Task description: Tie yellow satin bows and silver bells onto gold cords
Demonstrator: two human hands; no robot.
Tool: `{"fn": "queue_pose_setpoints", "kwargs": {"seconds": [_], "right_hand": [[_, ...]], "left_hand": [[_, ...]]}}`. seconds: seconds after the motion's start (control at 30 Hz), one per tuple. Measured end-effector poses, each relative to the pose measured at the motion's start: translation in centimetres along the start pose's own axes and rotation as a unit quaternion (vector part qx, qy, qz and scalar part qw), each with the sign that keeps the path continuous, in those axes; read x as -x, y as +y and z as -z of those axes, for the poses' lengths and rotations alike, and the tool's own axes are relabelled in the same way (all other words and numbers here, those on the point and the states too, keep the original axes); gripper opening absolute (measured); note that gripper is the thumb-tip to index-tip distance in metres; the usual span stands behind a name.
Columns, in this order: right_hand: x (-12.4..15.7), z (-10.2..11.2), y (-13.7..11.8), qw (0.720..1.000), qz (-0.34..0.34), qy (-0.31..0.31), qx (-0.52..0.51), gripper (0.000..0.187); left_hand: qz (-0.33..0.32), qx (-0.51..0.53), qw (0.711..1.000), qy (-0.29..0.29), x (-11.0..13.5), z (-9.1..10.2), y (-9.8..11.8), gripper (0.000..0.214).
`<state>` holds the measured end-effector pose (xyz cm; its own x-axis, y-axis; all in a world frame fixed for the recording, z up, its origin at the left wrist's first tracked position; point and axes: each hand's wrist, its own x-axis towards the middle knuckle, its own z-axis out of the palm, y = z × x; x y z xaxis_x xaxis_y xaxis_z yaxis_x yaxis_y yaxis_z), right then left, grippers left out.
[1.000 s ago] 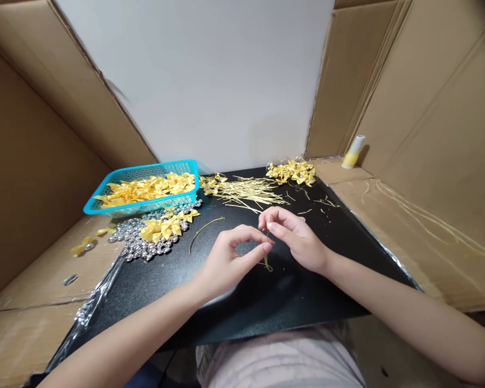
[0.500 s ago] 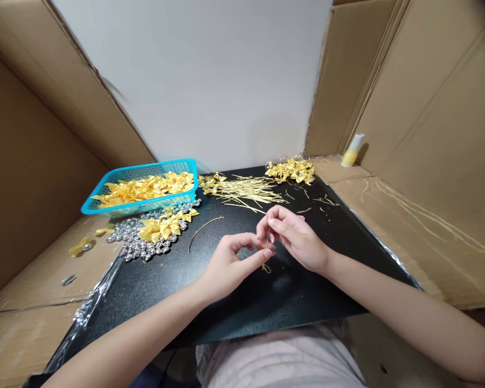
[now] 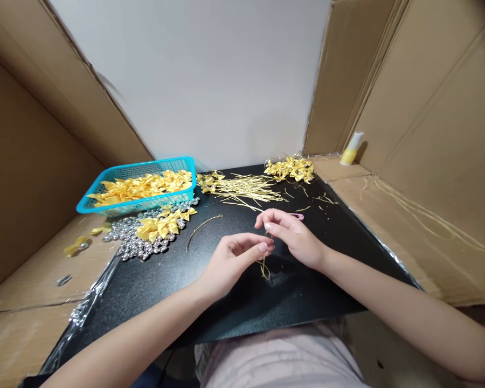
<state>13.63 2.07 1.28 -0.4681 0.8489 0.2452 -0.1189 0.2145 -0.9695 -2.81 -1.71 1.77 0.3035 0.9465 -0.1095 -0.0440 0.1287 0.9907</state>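
Over the middle of the black table (image 3: 153, 302), my left hand (image 3: 238, 258) pinches a thin gold cord (image 3: 265, 270), whose loop hangs below the fingertips. Just above and to the right, my right hand (image 3: 289, 234) is closed with thumb and forefinger on the same cord, a short stretch of it showing between the hands. A pink tool handle (image 3: 297, 216) shows partly behind my right hand. To the left a single loose piece of cord (image 3: 202, 229) lies curved on the table. Cut gold cords (image 3: 246, 189) lie in a pile beyond my hands.
A blue basket (image 3: 135, 205) of yellow ribbon bows stands at the back left. Silver beads (image 3: 133, 249) and loose yellow bows (image 3: 157, 227) lie in front of it. Bows with cords (image 3: 291, 170) are heaped at the back right. A yellow-white spool (image 3: 351, 149) stands near the cardboard wall (image 3: 440, 134).
The cord's loop hangs lower and shows larger beneath my left fingertips. My right hand has shifted slightly, and more of the pink handle is visible. Both hands keep their pinch.
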Motion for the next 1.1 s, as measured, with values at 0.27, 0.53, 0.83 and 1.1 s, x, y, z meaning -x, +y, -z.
{"fn": "queue_pose_setpoints", "kwargs": {"seconds": [0.27,0.53,0.83,1.1], "right_hand": [[-0.6,1.2,0.4,0.983,0.02,-0.007,0.18,0.014],[-2.0,7.2,2.7,0.797,-0.067,0.1,0.592,0.032],[-2.0,6.7,4.0,0.794,-0.07,0.074,0.599,0.013],[-2.1,6.8,3.8,0.833,-0.065,0.11,0.539,0.01]], "left_hand": [[0.025,0.029,0.999,0.013,-0.4,0.2,-0.3,0.022],[0.064,0.072,0.994,0.043,-0.5,0.7,-1.0,0.028],[0.032,0.053,0.996,0.058,-0.4,0.6,-0.7,0.024],[0.03,0.075,0.995,0.064,-0.2,0.6,-0.8,0.024]]}}
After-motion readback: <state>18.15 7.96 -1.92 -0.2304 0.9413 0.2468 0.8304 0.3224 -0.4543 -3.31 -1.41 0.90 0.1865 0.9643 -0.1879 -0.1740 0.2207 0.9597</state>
